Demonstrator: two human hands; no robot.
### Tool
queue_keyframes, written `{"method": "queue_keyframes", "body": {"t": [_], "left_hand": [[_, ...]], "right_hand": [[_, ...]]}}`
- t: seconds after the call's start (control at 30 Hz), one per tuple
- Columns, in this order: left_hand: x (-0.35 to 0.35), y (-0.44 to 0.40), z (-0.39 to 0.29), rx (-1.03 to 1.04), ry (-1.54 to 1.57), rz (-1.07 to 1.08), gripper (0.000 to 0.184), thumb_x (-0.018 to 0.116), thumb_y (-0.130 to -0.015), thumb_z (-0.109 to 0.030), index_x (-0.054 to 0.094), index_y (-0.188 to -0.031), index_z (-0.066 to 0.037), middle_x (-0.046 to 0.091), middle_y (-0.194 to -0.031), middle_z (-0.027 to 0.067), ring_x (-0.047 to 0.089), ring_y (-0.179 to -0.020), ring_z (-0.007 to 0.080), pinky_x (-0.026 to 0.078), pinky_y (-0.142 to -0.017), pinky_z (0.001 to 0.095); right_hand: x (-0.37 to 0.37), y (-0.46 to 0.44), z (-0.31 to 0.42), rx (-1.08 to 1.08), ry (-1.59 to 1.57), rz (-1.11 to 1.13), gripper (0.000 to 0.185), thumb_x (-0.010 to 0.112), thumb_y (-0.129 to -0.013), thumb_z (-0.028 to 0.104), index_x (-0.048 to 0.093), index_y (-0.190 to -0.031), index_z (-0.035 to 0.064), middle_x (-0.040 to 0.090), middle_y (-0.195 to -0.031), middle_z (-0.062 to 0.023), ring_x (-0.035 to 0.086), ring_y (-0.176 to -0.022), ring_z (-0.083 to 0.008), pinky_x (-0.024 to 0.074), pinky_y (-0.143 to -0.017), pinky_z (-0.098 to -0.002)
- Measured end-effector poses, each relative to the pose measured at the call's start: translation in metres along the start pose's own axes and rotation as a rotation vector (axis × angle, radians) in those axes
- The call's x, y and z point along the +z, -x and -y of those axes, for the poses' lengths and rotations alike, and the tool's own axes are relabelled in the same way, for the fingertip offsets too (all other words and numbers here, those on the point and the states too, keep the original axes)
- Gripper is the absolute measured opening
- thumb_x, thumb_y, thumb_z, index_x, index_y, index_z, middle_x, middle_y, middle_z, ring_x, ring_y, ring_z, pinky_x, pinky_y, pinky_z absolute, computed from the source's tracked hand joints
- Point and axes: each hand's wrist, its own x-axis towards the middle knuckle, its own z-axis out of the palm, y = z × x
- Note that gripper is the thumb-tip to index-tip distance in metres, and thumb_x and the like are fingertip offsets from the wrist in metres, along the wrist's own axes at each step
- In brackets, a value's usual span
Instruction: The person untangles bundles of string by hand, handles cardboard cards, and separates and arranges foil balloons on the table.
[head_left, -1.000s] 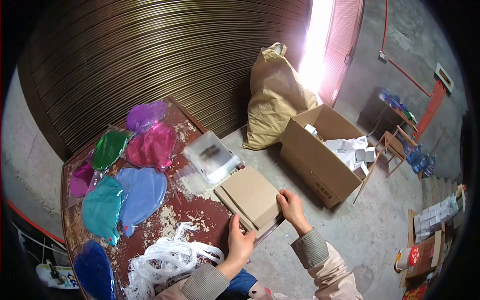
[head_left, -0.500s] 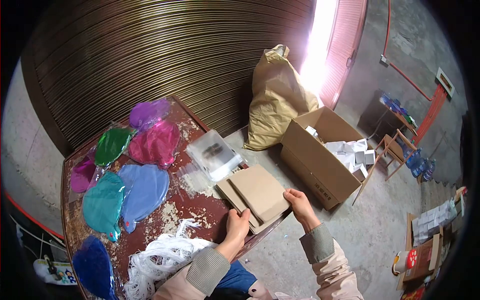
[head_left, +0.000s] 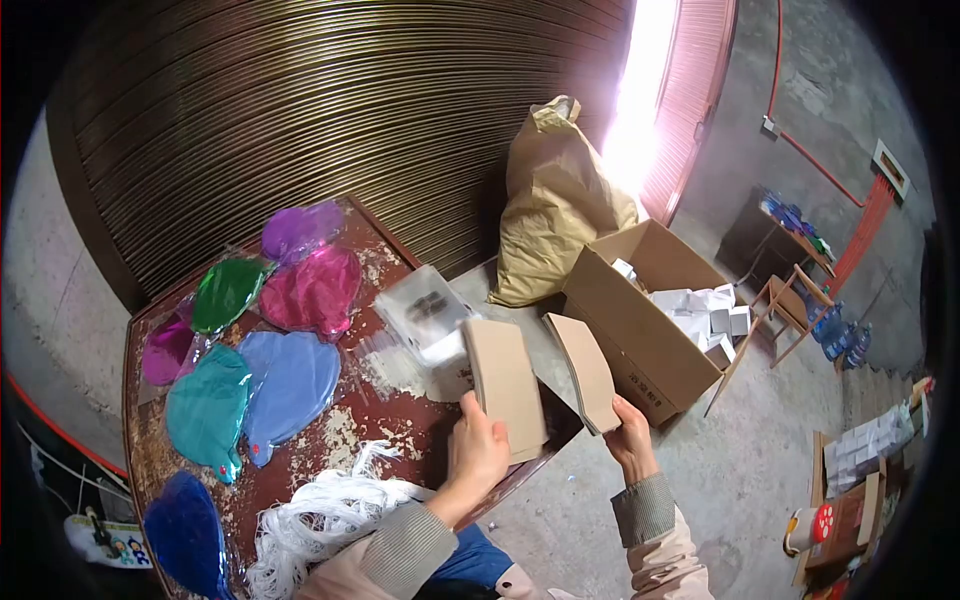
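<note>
One brown card wad (head_left: 508,385) is gripped by its near edge in the left hand (head_left: 478,452) over the table (head_left: 395,418) corner, second wad (head_left: 583,372)'s pinched at the bottom by the right hand (head_left: 634,440), probably held apart so stuff doesn't get mixed up.

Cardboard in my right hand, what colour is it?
The cardboard is tan, best seen in the head view.
</note>
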Motion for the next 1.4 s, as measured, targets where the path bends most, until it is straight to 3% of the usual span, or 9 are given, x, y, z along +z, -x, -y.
{"method": "queue_keyframes", "body": {"t": [0.13, 0.27, 0.47, 0.6, 0.77, 0.87, 1.13, 1.27, 1.4], "left_hand": [[-0.033, 0.003, -0.03, 0.199, -0.384, 0.1, 0.037, 0.049, -0.076, -0.001, 0.032, -0.108, 0.007, 0.056, -0.086, 0.0284, 0.058, -0.067, 0.0446, 0.046, -0.061, 0.05], [-0.006, -0.009, -0.008, 0.445, -0.551, -0.162, 0.029, 0.05, -0.08, -0.01, 0.036, -0.103, 0.002, 0.056, -0.071, 0.0185, 0.059, -0.055, 0.0372, 0.05, -0.051, 0.0458], [0.023, -0.011, -0.019, 0.436, -0.842, -0.249, 0.02, 0.049, -0.081, -0.01, 0.041, -0.097, 0.0, 0.054, -0.065, 0.011, 0.061, -0.053, 0.0293, 0.051, -0.043, 0.039], [0.024, -0.007, -0.026, 0.439, -0.917, -0.158, 0.017, 0.05, -0.08, -0.01, 0.044, -0.092, -0.001, 0.056, -0.066, 0.0097, 0.063, -0.057, 0.0242, 0.05, -0.039, 0.0348], [-0.013, -0.028, -0.02, 0.321, -0.689, 0.167, 0.023, 0.056, -0.075, -0.008, 0.042, -0.091, 0.002, 0.06, -0.07, 0.0205, 0.062, -0.056, 0.0339, 0.051, -0.048, 0.0425], [-0.026, -0.032, -0.013, 0.285, -0.691, 0.157, 0.027, 0.056, -0.074, -0.005, 0.041, -0.095, 0.003, 0.06, -0.07, 0.0214, 0.06, -0.058, 0.04, 0.049, -0.054, 0.0464], [-0.054, -0.062, 0.032, 0.177, -0.025, 0.151, 0.038, 0.058, -0.072, 0.001, 0.047, -0.109, 0.003, 0.061, -0.092, 0.0237, 0.062, -0.081, 0.029, 0.049, -0.072, 0.0333], [-0.057, -0.073, 0.054, 0.039, 0.536, 0.351, 0.046, 0.055, -0.075, 0.004, 0.044, -0.119, 0.003, 0.058, -0.103, 0.0179, 0.058, -0.086, 0.0197, 0.045, -0.08, 0.0286], [-0.051, -0.086, 0.048, 0.044, 0.628, 0.391, 0.044, 0.053, -0.076, 0.006, 0.043, -0.119, 0.003, 0.057, -0.105, 0.0161, 0.058, -0.086, 0.0186, 0.046, -0.078, 0.0266]], "right_hand": [[-0.01, 0.009, 0.003, -0.025, -0.031, -0.042, 0.028, 0.045, -0.088, 0.009, 0.052, -0.11, -0.007, 0.06, -0.102, -0.0137, 0.059, -0.086, -0.0171, 0.0462, -0.074, -0.0221], [-0.005, 0.008, 0.002, -0.085, -0.136, -0.037, 0.028, 0.045, -0.088, 0.008, 0.051, -0.11, -0.0072, 0.06, -0.103, -0.0134, 0.059, -0.087, -0.0179, 0.0476, -0.074, -0.0232], [-0.007, 0.005, -0.006, -0.081, -0.169, -0.003, 0.028, 0.045, -0.089, 0.008, 0.05, -0.112, -0.0072, 0.059, -0.103, -0.0133, 0.059, -0.088, -0.0183, 0.0481, -0.076, -0.0244], [-0.003, 0.009, -0.008, -0.056, -0.171, -0.008, 0.024, 0.046, -0.09, 0.01, 0.052, -0.109, -0.0037, 0.06, -0.1, -0.0102, 0.058, -0.082, -0.014, 0.0475, -0.07, -0.0211], [-0.006, 0.015, -0.004, -0.06, -0.178, -0.076, 0.023, 0.047, -0.089, 0.009, 0.052, -0.108, -0.0034, 0.06, -0.1, -0.0104, 0.059, -0.083, -0.0145, 0.0476, -0.07, -0.0214], [-0.018, 0.014, -0.004, -0.08, -0.209, -0.051, 0.025, 0.046, -0.089, 0.008, 0.05, -0.11, -0.0049, 0.059, -0.102, -0.0116, 0.059, -0.085, -0.0158, 0.048, -0.073, -0.0224], [-0.03, 0.017, -0.001, -0.121, -0.208, -0.058, 0.027, 0.044, -0.09, 0.007, 0.048, -0.113, -0.0064, 0.059, -0.104, -0.0126, 0.06, -0.088, -0.0162, 0.0489, -0.076, -0.0222], [-0.037, 0.017, 0.0, -0.135, -0.217, -0.042, 0.027, 0.044, -0.09, 0.007, 0.048, -0.113, -0.0063, 0.059, -0.104, -0.0122, 0.06, -0.088, -0.016, 0.0489, -0.075, -0.0214], [-0.038, 0.019, 0.002, -0.138, -0.232, -0.08, 0.027, 0.044, -0.089, 0.007, 0.049, -0.113, -0.006, 0.059, -0.104, -0.0116, 0.06, -0.087, -0.0152, 0.049, -0.074, -0.0209]]}}
